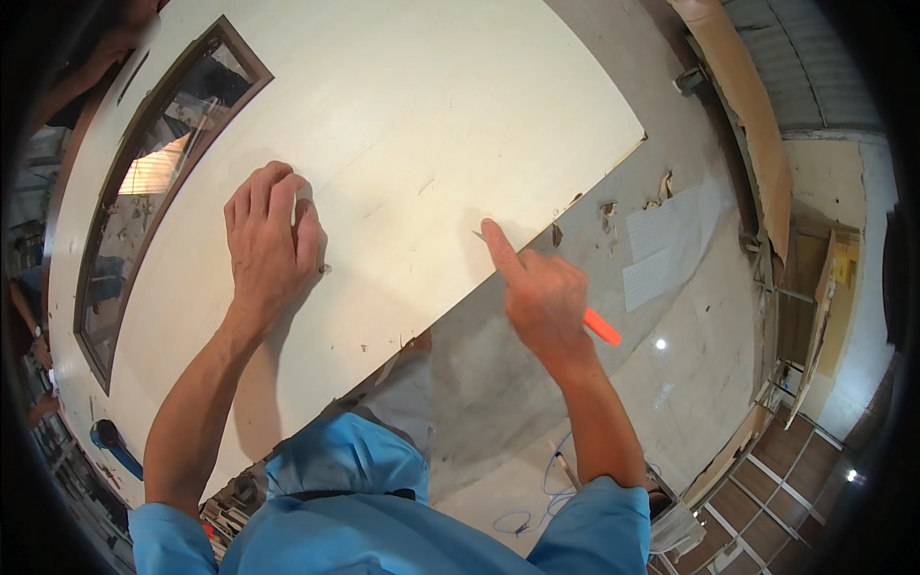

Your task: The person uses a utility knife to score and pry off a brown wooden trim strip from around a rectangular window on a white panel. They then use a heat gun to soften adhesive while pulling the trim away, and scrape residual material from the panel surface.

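Note:
A large white panel (383, 192) lies before me, with a dark-framed glass window (177, 172) set into its left part. On its surface rests my left hand (268, 235), its fingers bent and close together; a pale sliver shows between thumb and forefinger, but I cannot tell if it is held. Over the panel's right edge, my right hand (544, 297) is closed around a utility knife (602, 327). Its orange handle sticks out behind the palm. The forefinger stretches along the knife towards a small metal tip at the panel's surface. Dark scuffs and nicks mark the panel near its edge.
A blue and black tool (107, 437) lies at the panel's lower left. Other people's arms (91, 72) show along the far left. White sheets (676, 244) lie on the grey floor at right, with a blue cord (522, 522) below. Cardboard (757, 125) leans at the right.

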### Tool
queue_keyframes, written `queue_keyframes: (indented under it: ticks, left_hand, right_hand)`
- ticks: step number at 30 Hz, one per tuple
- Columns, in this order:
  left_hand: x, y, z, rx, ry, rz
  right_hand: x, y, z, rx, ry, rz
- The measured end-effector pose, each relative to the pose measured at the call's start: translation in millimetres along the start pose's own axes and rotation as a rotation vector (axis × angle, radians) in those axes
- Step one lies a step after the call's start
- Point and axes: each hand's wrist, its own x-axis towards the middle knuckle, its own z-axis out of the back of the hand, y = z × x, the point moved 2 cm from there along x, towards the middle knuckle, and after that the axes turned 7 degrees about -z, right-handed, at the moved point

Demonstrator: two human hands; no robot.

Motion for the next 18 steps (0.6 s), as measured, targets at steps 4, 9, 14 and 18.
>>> queue_keyframes:
  ticks: [4, 9, 14, 18]
  left_hand:
    - [-1, 1, 0, 0.001, 0.009, 0.004]
    - [-4, 4, -3, 0.004, 0.009, 0.003]
    - [-3, 2, -3, 0.018, 0.024, 0.022]
    - [0, 2, -2, 0.0, 0.046, 0.025]
  right_hand:
    - [42, -68, 9, -0.117, -0.076, -0.168]
    - [63, -108, 9, -0.117, -0.191, -0.191]
    - [16, -34, 8, -0.048, -0.044, -0.114]
    - [18, -34, 11, -0.038, -0.043, -0.055]
